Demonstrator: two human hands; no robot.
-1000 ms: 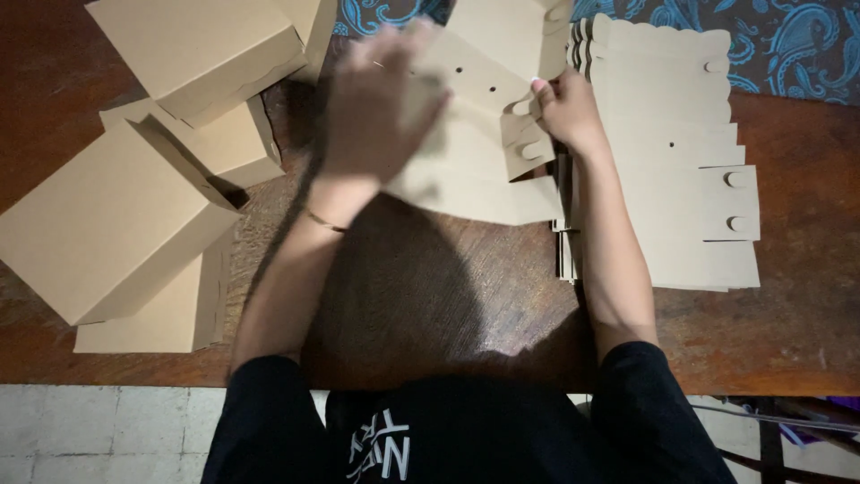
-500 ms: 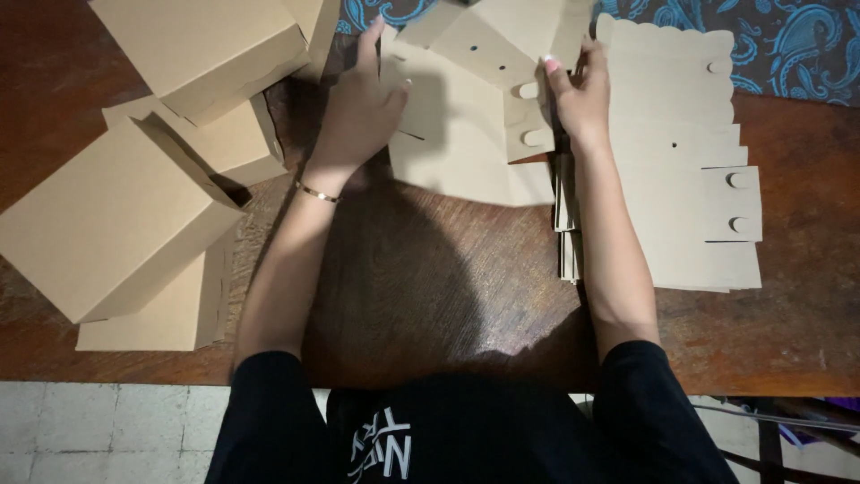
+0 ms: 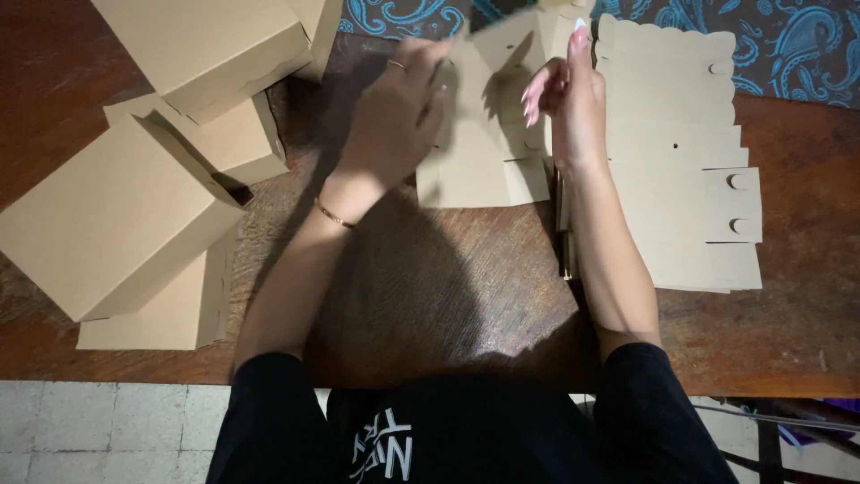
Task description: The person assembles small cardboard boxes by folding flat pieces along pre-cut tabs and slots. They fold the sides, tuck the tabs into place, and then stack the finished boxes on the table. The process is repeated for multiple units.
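Tan cardboard blank (image 3: 484, 170) — dark brown table (image 3: 430, 296); blue paisley cloth (image 3: 788, 45).

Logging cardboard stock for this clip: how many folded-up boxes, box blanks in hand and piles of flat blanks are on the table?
Folded-up boxes: 4 at least, piled at the left, some partly hidden
Blank being folded: 1, under the left hand and right hand
Stack of flat blanks: 1, sheets uncountable
Total: 6

A dark wooden worktop (image 3: 430, 305) carries everything. Folded cardboard boxes (image 3: 116, 215) lie at its left. A stack of flat cardboard blanks (image 3: 690, 206) lies at its right, a patterned blue cloth (image 3: 788, 45) behind.
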